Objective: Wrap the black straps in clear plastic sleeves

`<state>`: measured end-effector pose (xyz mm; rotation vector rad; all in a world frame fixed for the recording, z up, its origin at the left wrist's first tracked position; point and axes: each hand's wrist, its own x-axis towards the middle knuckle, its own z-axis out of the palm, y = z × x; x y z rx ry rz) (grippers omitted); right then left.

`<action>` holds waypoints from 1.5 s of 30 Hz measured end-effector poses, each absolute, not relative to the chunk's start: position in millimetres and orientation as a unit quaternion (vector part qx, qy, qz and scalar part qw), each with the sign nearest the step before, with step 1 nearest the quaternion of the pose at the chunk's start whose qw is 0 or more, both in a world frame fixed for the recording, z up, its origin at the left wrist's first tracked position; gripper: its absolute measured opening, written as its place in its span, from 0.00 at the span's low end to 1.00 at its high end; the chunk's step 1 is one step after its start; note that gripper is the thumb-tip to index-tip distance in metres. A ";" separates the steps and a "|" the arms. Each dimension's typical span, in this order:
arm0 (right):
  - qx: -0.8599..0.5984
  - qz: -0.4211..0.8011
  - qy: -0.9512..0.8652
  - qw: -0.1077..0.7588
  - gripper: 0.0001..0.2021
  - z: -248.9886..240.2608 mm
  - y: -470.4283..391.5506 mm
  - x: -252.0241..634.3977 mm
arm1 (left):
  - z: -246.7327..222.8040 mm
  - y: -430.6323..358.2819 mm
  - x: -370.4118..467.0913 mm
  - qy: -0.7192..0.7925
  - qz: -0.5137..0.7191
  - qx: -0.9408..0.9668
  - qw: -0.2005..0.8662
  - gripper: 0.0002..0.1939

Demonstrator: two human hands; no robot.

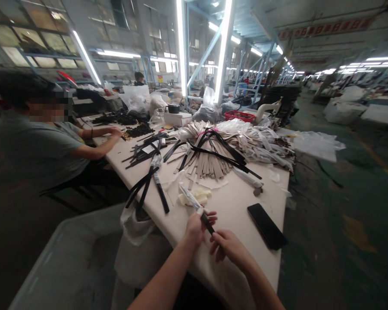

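A black strap (208,224), its far part wrapped in clear plastic (189,196), lies across my left hand (195,227). That hand grips it near the end of the wrap, some fingers partly stretched out. My right hand (226,246) pinches the bare near end of the strap between thumb and fingers. Just beyond my hands, a pale yellow piece (200,197) rests on the table under the plastic. Farther off lie a bundle of beige strips (210,165) and several loose black straps (163,196).
A black phone (267,226) lies near the right edge of the table (236,206). At left, a co-worker (48,137) handles small parts beside black piles (139,130). A red basket (239,116) stands at the back; a large plastic bin (67,254) is at lower left.
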<state>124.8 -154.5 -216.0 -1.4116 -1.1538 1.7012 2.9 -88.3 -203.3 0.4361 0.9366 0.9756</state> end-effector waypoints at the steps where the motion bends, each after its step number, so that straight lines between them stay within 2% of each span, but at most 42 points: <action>1: -0.540 0.650 -0.436 0.309 0.24 -215.5 -155.8 126.3 | -203.1 -88.5 3.3 0.427 0.470 0.203 0.745 0.07; 3: -0.544 0.642 -0.439 0.315 0.23 -214.4 -156.1 126.1 | -203.5 -92.6 6.7 0.427 0.471 0.214 0.741 0.07; 7: -0.552 0.602 -0.453 0.356 0.24 -210.6 -154.1 123.3 | -205.1 -105.4 15.3 0.434 0.392 0.227 0.779 0.13; 12: -0.534 0.643 -0.445 0.321 0.23 -210.6 -163.7 128.4 | -202.8 -111.3 12.4 0.424 0.461 0.224 0.746 0.09; 17: -0.551 0.590 -0.457 0.374 0.23 -212.7 -168.6 128.7 | -208.8 -130.8 18.0 0.411 0.371 0.252 0.794 0.19; 22: -0.515 0.664 -0.423 0.339 0.25 -213.8 -187.7 134.6 | -196.8 -114.9 11.6 0.406 0.436 0.176 0.784 0.13; 28: -0.558 0.571 -0.446 0.404 0.24 -212.5 -196.4 129.4 | -197.8 -141.5 32.1 0.466 0.383 0.213 0.769 0.20; 31: -0.552 0.597 -0.428 0.395 0.24 -210.8 -204.7 130.4 | -195.8 -144.8 30.6 0.439 0.402 0.194 0.779 0.17; 34: -0.541 0.630 -0.406 0.382 0.26 -207.4 -213.0 130.2 | -186.9 -139.8 25.4 0.420 0.436 0.185 0.774 0.16; 40: -0.559 0.570 -0.424 0.429 0.27 -177.3 -215.6 120.7 | -157.7 -165.5 29.9 0.443 0.459 0.267 0.723 0.19; 45: -0.506 0.624 -0.435 0.407 0.25 -140.1 -228.7 120.1 | -123.3 -159.1 16.2 0.407 0.508 0.315 0.691 0.18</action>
